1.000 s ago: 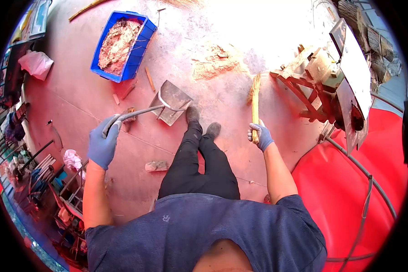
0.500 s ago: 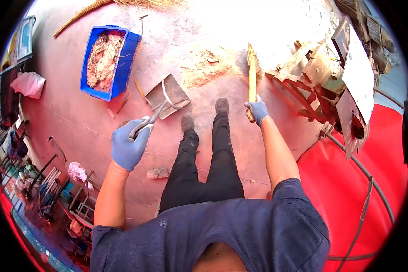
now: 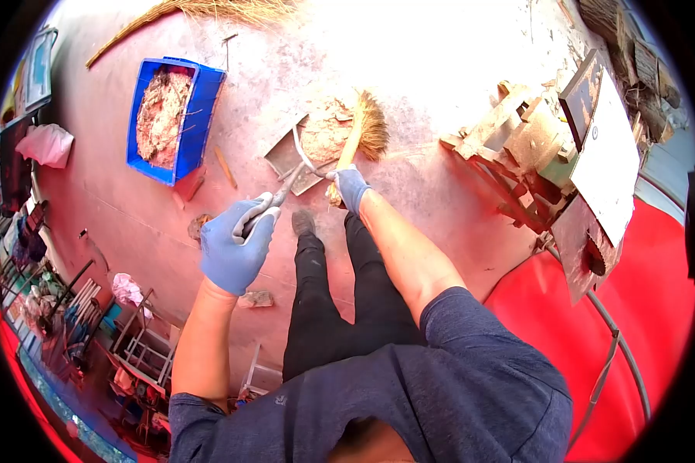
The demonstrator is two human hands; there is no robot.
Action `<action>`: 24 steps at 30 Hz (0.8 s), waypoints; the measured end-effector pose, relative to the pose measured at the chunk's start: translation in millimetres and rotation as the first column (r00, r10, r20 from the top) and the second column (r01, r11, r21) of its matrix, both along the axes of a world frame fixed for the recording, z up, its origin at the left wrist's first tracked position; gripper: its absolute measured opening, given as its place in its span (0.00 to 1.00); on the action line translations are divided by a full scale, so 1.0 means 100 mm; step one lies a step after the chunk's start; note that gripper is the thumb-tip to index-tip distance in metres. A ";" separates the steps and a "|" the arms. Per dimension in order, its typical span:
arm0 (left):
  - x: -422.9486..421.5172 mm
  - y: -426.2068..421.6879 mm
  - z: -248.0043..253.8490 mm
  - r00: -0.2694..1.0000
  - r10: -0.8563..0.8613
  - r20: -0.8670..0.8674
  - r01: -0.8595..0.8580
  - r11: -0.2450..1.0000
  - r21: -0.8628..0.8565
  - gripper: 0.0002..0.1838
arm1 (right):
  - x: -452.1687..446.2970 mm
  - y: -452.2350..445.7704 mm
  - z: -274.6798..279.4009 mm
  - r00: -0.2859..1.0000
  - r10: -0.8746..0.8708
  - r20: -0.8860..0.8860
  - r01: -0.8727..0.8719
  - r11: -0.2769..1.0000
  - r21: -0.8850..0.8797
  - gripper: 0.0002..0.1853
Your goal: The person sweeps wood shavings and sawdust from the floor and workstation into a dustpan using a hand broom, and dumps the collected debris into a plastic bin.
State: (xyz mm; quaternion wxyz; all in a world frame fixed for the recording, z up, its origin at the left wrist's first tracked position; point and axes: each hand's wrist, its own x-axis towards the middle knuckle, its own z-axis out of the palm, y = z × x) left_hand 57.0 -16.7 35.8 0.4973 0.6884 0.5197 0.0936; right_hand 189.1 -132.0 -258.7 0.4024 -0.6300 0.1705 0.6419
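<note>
My left hand (image 3: 237, 241), in a blue-grey glove, is closed round the long handle of a metal dustpan (image 3: 283, 147) whose pan rests on the floor. In my right hand (image 3: 349, 189), gloved alike, is the thick handle of a straw hand broom (image 3: 371, 127). The broom's bristles touch the floor at the right side of a sawdust heap (image 3: 324, 133). That heap lies at and partly over the dustpan's open edge; how much is inside I cannot tell exactly.
A blue bin (image 3: 201, 116) full of sawdust stands at the left, near a stick of wood (image 3: 225, 167). To the right is a saw bench (image 3: 517, 154) with a toothed blade (image 3: 595, 257). A long broom (image 3: 143, 21) lies at the back.
My right hand has swung left with the broom, and the sawdust now sits gathered against the dustpan. My left hand and the dustpan have shifted slightly.
</note>
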 end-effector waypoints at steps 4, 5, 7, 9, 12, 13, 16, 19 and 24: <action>0.06 0.02 -0.03 0.998 -0.066 0.007 0.064 0.991 0.115 0.10 | -0.35 -0.22 0.18 0.973 0.008 -0.230 0.016 0.995 0.103 0.14; 0.06 0.04 -0.01 0.998 -0.066 -0.005 0.066 0.991 0.115 0.10 | -0.26 -0.29 0.36 0.961 0.009 -0.278 0.019 0.995 0.097 0.15; -0.04 0.10 0.00 0.997 -0.064 -0.035 0.069 0.988 0.140 0.10 | -0.07 -0.52 0.58 0.981 0.079 -0.177 -0.063 0.994 0.094 0.15; -0.24 0.10 0.02 0.995 -0.062 -0.075 0.073 0.985 0.157 0.10 | 0.33 -0.72 0.83 0.950 0.303 -0.078 -0.295 0.950 0.101 0.21; -0.50 0.02 0.03 0.990 0.121 -0.078 -0.107 0.980 0.166 0.10 | 1.09 -0.66 1.20 0.820 0.567 0.074 -0.571 0.821 0.032 0.43; -0.50 0.00 0.01 0.989 0.121 -0.079 -0.107 0.982 0.158 0.10 | 1.39 -0.45 1.30 0.712 0.692 0.123 -0.694 0.719 -0.030 0.47; -0.40 -0.06 -0.08 0.978 0.183 -0.102 -0.158 0.965 0.211 0.10 | 1.91 0.21 1.16 0.528 0.821 0.216 -0.805 0.565 -0.182 0.31; -0.22 -0.04 -0.09 0.975 0.223 -0.028 -0.210 0.950 0.230 0.09 | 2.06 0.74 0.27 0.549 0.815 0.185 -0.791 0.579 -0.198 0.17; -0.13 0.11 -0.09 0.982 0.190 -0.011 -0.180 0.949 0.258 0.08 | 0.69 0.30 -0.83 0.060 0.980 0.191 -0.955 0.112 -0.275 0.31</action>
